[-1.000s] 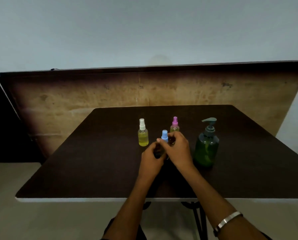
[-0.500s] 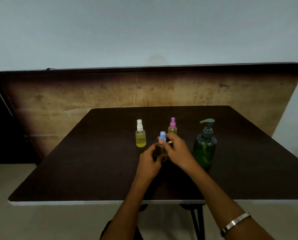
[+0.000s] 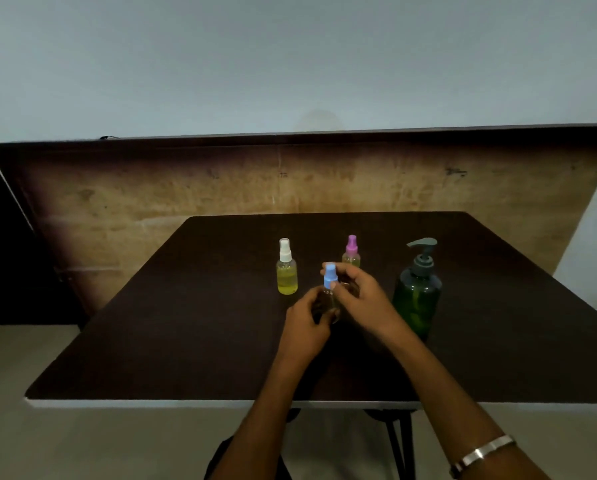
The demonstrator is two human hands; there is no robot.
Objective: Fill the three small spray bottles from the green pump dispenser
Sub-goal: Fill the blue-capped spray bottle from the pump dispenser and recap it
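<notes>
A small spray bottle with a blue cap [image 3: 329,279] stands in the middle of the dark table [image 3: 186,341]. My left hand [image 3: 305,325] grips its clear body, which is mostly hidden. My right hand [image 3: 363,299] pinches the blue cap from the right. A white-capped spray bottle [image 3: 286,270] holding yellow liquid stands to the left. Behind my right hand a pink-capped spray bottle [image 3: 351,252] is partly hidden. The green pump dispenser [image 3: 417,292] stands upright to the right of my hands.
A brown board [image 3: 221,188] leans against the wall behind the table. The table's near edge [image 3: 186,404] is white, with black legs [image 3: 399,441] beneath it. A metal bracelet [image 3: 480,453] sits on my right wrist.
My hands have stayed on the blue-capped bottle. The right hand's fingers have shifted slightly around the cap. The camera view has drifted a little.
</notes>
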